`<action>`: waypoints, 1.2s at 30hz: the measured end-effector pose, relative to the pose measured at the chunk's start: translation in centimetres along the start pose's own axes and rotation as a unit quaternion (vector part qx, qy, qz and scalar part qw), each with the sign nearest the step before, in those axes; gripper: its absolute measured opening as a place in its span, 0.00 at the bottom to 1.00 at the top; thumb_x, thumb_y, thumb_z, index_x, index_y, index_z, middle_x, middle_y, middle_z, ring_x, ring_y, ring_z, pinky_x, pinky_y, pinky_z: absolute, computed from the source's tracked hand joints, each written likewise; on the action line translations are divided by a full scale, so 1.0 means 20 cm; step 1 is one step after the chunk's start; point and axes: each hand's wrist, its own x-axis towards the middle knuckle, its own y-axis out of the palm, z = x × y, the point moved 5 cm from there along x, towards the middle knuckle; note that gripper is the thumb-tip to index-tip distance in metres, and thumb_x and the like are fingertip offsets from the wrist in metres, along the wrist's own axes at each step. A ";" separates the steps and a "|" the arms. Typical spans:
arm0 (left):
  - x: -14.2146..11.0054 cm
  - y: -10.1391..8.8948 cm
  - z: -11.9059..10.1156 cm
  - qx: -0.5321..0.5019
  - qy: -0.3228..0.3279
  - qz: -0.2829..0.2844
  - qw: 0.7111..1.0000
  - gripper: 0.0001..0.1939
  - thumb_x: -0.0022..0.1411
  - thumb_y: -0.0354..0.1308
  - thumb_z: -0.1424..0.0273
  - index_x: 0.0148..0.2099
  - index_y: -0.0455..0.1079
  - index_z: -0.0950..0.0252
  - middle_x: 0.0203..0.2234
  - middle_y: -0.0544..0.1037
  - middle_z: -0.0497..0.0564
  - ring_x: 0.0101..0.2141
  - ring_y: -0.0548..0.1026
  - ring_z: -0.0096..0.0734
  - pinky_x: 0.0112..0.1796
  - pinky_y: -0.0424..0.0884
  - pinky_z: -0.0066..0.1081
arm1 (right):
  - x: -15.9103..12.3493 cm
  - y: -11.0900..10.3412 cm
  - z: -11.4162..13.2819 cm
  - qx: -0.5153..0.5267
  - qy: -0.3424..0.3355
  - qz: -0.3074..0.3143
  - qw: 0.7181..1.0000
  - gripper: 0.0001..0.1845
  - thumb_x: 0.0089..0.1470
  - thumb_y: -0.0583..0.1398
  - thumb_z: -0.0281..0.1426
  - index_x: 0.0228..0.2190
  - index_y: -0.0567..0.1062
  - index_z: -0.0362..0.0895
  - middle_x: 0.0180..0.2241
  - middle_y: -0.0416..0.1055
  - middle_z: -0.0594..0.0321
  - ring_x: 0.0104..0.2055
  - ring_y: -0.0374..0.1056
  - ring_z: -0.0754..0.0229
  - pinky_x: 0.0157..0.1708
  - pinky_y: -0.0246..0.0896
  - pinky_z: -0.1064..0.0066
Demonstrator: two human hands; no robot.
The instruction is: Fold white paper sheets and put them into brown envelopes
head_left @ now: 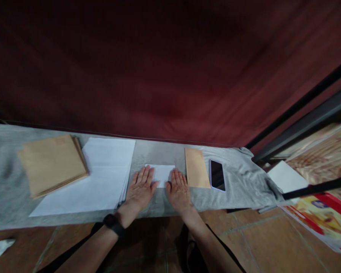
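Observation:
A small white sheet of paper (162, 176), apparently folded, lies flat on the grey cloth in front of me. My left hand (142, 185) presses flat on its left side, fingers stretched out, with a dark watch (114, 225) on the wrist. On the paper's right side rests my right hand (179, 189), also flat with its fingers extended. Just right of that hand is a single brown envelope (197, 168). To the left, large white sheets (102, 185) lie in a stack, and a pile of brown envelopes (55, 163) partly covers them.
The grey cloth (238, 178) covers a long narrow surface against a dark red curtain (159, 76). A phone (217, 175) lies right of the envelope. Dark metal bars (304, 117) and a colourful red-and-yellow box (324, 218) stand at right. Crumpled white paper (0, 248) is on the tiled floor.

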 end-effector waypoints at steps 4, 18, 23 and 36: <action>-0.01 -0.01 -0.01 -0.010 -0.004 -0.008 1.000 0.31 0.72 0.40 0.60 0.72 0.53 0.65 0.70 0.55 0.57 0.70 0.51 0.43 0.67 0.47 0.48 | -0.02 -0.02 0.12 0.037 -0.060 0.042 0.997 0.29 0.71 0.46 0.37 0.68 0.56 0.40 0.68 0.55 0.53 0.70 0.52 0.54 0.68 0.50 0.55; -0.02 -0.04 -0.02 -0.040 -0.005 0.004 0.999 0.31 0.72 0.42 0.59 0.72 0.54 0.65 0.71 0.54 0.58 0.70 0.50 0.45 0.67 0.45 0.50 | -0.12 -0.04 0.10 0.001 -0.102 0.033 0.994 0.33 0.71 0.47 0.42 0.67 0.56 0.34 0.68 0.55 0.45 0.70 0.52 0.49 0.67 0.50 0.55; -0.02 -0.05 -0.02 -0.042 -0.004 -0.003 0.999 0.30 0.72 0.42 0.60 0.71 0.54 0.64 0.71 0.54 0.57 0.70 0.51 0.45 0.66 0.45 0.51 | -0.15 -0.03 0.06 -0.016 -0.092 0.017 0.995 0.35 0.70 0.47 0.43 0.67 0.55 0.31 0.67 0.56 0.41 0.70 0.52 0.47 0.66 0.51 0.52; -0.02 -0.04 0.01 -0.044 -0.006 0.012 0.999 0.30 0.71 0.41 0.64 0.72 0.53 0.64 0.71 0.51 0.58 0.70 0.49 0.44 0.66 0.46 0.50 | -0.22 -0.06 0.06 -0.043 -0.072 -0.012 0.996 0.37 0.70 0.49 0.44 0.68 0.51 0.31 0.67 0.55 0.38 0.69 0.54 0.43 0.65 0.54 0.51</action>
